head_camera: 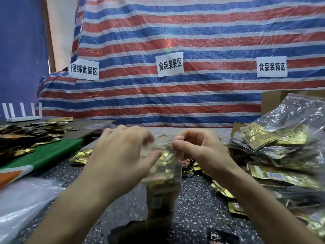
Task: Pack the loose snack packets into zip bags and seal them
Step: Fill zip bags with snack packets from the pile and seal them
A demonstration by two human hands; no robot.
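Evidently the sealing step is in hand: a clear plastic zip bag [176, 166], stuffed with gold foil snack packets [164, 154], stands upright between the two hands, just above the dark speckled tabletop [193, 203]. The right hand [198, 148] pinches the bag's upper right corner between thumb and forefinger, right at the red-tinted zip strip [181, 137], which I judge anchors one end of the closure. The left hand [121, 152] curls over the mouth from the other side, thumb pressed on the front face and fingers behind, so it grips the bag too; held so, the two lips can be lined up and squeezed together. Whether the zip is already partly closed cannot be told through the blur. Keeping the bag upright likely stops the packets from sliding out.

Loose dark and gold packets [35, 134] lie heaped at the left, partly on a green sheet [52, 154], and a heap of filled clear bags [281, 147] rises at the right before a brown cardboard box [270, 101]. Behind hangs a red, white and blue striped tarpaulin [175, 41] bearing three white paper signs [169, 63]; a white router with upright aerials [22, 114] sits at far left against a blue wall [21, 50].
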